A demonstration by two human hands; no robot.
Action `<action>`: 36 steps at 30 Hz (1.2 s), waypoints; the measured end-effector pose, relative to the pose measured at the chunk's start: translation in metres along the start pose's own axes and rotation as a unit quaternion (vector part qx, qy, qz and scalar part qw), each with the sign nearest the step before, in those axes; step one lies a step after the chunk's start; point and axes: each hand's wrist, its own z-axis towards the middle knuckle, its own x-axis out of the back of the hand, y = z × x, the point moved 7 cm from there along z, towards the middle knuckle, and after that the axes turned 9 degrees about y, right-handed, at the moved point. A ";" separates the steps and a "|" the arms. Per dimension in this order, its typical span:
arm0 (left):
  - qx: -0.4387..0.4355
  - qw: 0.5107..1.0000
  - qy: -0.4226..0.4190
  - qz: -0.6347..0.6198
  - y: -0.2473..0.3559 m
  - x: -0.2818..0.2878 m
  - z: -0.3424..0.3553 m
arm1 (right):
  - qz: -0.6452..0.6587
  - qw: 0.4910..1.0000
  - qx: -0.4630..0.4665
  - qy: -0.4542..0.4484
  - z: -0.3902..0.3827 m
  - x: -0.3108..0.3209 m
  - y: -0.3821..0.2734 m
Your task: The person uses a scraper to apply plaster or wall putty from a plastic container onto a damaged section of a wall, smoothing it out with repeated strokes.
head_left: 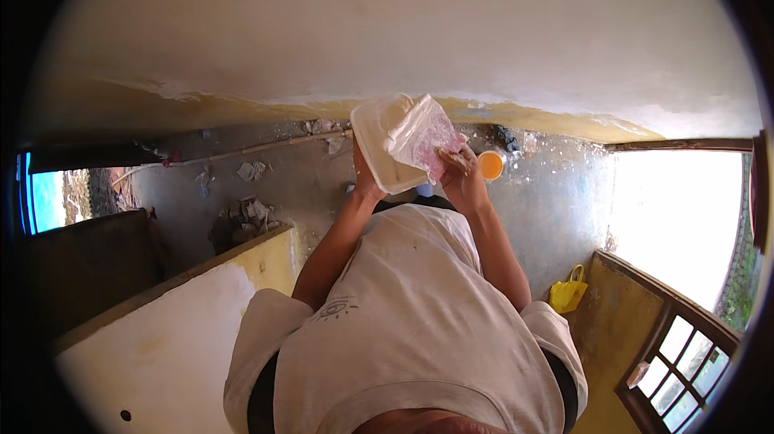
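Note:
In front of my chest, my left hand (368, 180) grips a shallow cream-coloured plastic tray (372, 161) by its left side, most of its fingers hidden behind it. The tray is tilted and a pale, thick paste (391, 114) sits at its far end. My right hand (461, 172) pinches a flat pinkish sheet (433, 142) at its lower right corner. That sheet lies over the tray's right side, with creamy paste along its left edge. Pale smears mark the right fingers. What the sheet is made of I cannot tell.
A wall (403, 31) rises just ahead, pale above a yellow band. On the spattered floor stand an orange-filled tub (490, 165) and a yellow bag (568, 293). A long pole (242, 151), debris (246, 220) and a low wall (185, 305) lie left. A bright doorway (673, 216) opens right.

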 end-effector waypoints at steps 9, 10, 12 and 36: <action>-0.102 0.994 -0.009 0.046 0.055 0.008 -0.038 | -0.007 0.997 0.082 0.004 -0.011 -0.069 -0.004; -0.098 0.994 -0.035 0.021 0.064 0.011 -0.035 | 0.018 0.995 0.098 0.005 -0.007 -0.075 -0.005; -0.085 0.993 -0.085 -0.006 0.080 0.006 -0.030 | 0.029 0.991 0.133 -0.001 -0.001 -0.099 -0.013; -0.141 0.989 -0.026 -0.045 0.289 0.171 -0.179 | -0.509 0.276 0.770 0.269 -0.005 -0.638 -0.175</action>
